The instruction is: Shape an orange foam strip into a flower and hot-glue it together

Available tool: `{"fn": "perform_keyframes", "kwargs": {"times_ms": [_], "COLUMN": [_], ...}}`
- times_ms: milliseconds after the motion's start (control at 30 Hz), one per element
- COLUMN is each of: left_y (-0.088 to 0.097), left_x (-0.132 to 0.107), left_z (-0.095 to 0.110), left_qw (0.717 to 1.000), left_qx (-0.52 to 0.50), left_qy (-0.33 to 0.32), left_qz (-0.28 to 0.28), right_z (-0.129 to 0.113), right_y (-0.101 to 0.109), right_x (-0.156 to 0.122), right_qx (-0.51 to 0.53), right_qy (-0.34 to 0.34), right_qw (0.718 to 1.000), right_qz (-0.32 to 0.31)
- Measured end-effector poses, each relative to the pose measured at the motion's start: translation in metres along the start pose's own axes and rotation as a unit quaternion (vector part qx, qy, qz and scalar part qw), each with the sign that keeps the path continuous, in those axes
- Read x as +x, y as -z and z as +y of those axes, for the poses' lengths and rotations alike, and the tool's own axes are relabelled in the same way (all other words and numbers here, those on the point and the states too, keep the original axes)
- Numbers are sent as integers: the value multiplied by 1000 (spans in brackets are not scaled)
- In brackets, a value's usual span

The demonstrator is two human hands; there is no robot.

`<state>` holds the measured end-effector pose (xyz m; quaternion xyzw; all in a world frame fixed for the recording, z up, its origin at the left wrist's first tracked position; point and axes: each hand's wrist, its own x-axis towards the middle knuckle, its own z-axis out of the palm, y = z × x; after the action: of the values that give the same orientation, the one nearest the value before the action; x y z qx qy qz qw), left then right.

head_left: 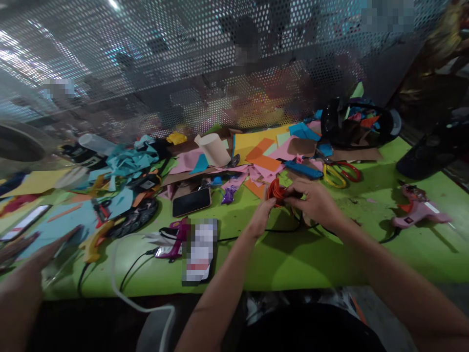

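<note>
Both of my hands meet over the green table (293, 259) on a small rolled orange paper piece (275, 190). My left hand (261, 217) pinches it from below, fingers closed. My right hand (314, 201) grips it from the right, fingers curled round it. Pink and orange paper scraps (262, 171) lie just behind the hands. A black cord (278, 231) runs under my wrists.
A pink glue gun (417, 208) lies at right, another glue gun (172, 239) beside a phone (200, 252) at left. A dark phone (191, 202), scissors (339, 173), a paper roll (213, 149), a black basket (357, 124) and another person's hand (32, 254) are around.
</note>
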<state>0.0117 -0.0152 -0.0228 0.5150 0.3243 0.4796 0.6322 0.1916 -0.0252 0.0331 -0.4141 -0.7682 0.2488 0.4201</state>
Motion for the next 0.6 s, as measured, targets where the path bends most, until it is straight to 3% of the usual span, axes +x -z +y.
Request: {"fn": "perform_keyframes", "kwargs": {"times_ms": [233,600], "left_y": [-3,0], "left_x": [0,-3], "left_z": [5,4], "left_qw": [1000,1000], "left_qx": [-18,-6], "left_qy": [3,10], "left_qz": [6,-1], "right_z": [3,1], "right_y": [2,0], "right_x": [0,0], "right_qx": [40,-23], "right_qy": [-12,29], "right_qw": [999,999], "right_qz": [-33,-17]}}
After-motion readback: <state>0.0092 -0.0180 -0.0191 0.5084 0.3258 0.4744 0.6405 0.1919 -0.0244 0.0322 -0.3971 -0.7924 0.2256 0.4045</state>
